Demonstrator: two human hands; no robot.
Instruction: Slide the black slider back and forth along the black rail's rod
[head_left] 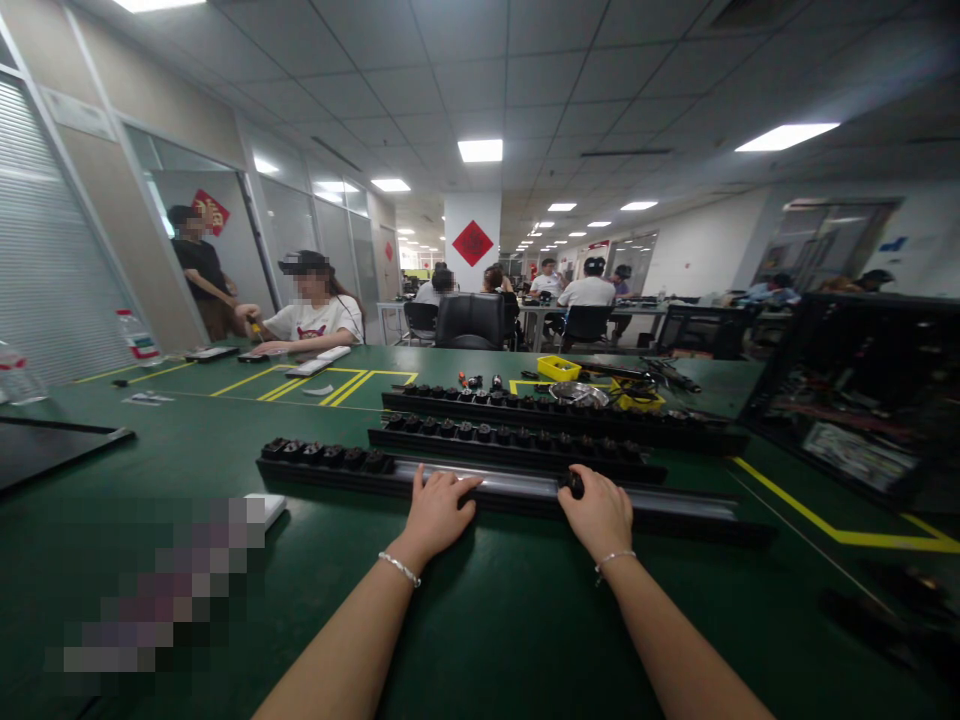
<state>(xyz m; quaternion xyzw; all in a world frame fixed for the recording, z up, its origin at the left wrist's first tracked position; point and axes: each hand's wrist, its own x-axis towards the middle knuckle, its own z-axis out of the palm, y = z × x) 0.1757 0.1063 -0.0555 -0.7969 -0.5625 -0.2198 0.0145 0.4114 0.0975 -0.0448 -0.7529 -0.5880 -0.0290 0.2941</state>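
Head view: my right hand pinches small black piece at nearest black rail, long axis running left-right. 1 row of black modules fills rail's left end; my left hand, unclenched, fingers spread on rail, lies between, nearer row.

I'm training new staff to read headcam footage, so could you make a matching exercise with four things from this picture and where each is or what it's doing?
Column one
1. Left hand
2. Right hand
3. Red diamond sign
4. Red-capped bottle

Column two
A. On the white pillar
B. Holding a small black piece
C. At the left side of the green table
D. Fingers spread on the nearest black rail

Right pairs: 1-D, 2-B, 3-A, 4-C.
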